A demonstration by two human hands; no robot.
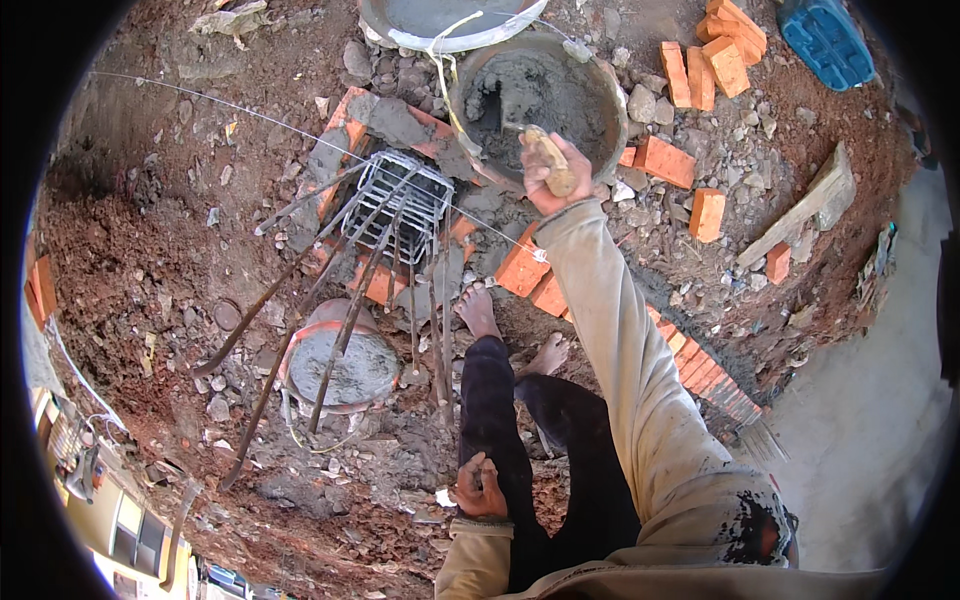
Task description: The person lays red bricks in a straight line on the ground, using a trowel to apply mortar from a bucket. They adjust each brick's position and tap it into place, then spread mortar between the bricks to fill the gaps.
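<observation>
one trowel (551, 160) in my right fist (546, 192), one tub rim (619, 110) close, one o'clock; left hand (481, 490) half-curled, contents unclear; broad soil (150, 230), nine o'clock

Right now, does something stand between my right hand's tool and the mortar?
Nothing visible does: your right hand holds the wooden-handled tool, and its far end meets the grey mortar inside the basin.
</observation>
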